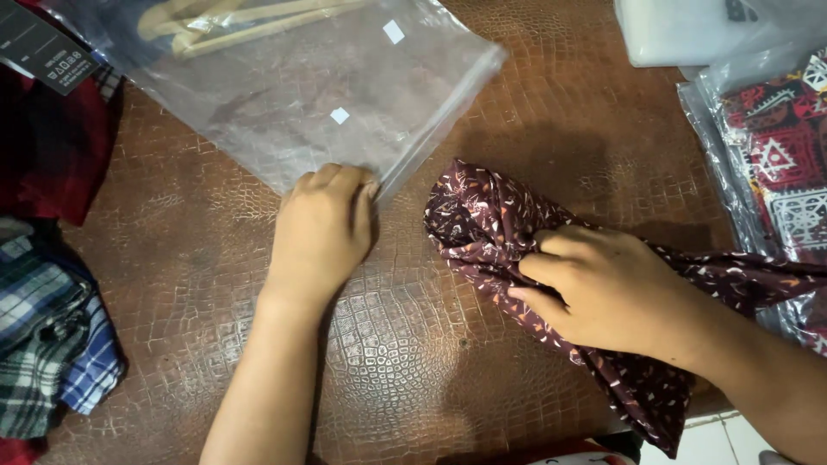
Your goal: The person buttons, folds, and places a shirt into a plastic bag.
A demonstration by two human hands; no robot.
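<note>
I'm seeing the left hand (320, 234) pinching the bag (327, 95) edge, right hand (603, 288) gripping the bunched cloth (478, 215), not yet bagged.

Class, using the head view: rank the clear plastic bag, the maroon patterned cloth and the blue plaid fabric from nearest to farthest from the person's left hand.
From the left hand:
1. Clear plastic bag, touched at its near corner.
2. Maroon patterned cloth, to the right, gripped by the right hand.
3. Blue plaid fabric, at the left edge.
</note>
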